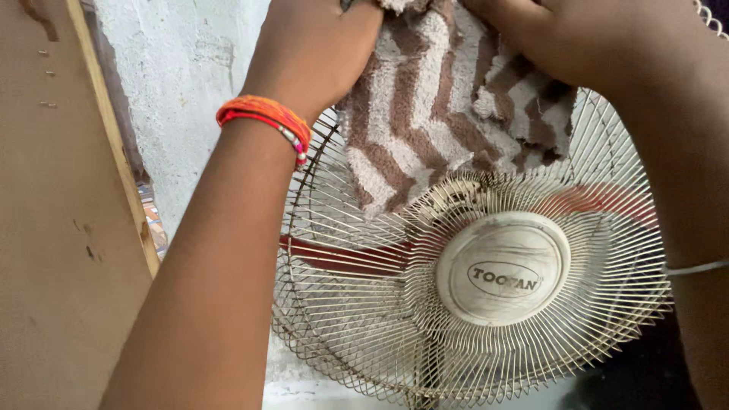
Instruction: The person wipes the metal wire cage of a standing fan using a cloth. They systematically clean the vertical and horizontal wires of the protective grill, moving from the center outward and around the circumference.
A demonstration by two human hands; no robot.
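Towel (448,99), brown with pale zigzag stripes, hangs over the upper part of a fan grille (357,304), held up by both hands at the top edge of the view. Its long axis runs roughly up and down: the gathered top end sits between the hands, and the loose lower end points downward and a little left, stopping just above the round centre cap (503,268). The cloth lies against the wires, bunched and folded on the right side, flatter on the left.

Left hand (315,45) closes over the towel's upper left corner; its fingers are curled around the fabric, though the tips are cut off by the frame. A bracelet (266,118) of orange and red threads with small beads circles that wrist, and the forearm runs down to the lower left of the view. Right hand (547,34) presses on the towel's upper right part; how its fingers are set cannot be told, since they are hidden by the cloth and the frame edge.

The grille is round, off-white and dusty, and faces the camera. Red blades (342,257) show behind the wires. A rough whitewashed wall (182,76) stands behind, with a brown board (53,228) leaning at the left.
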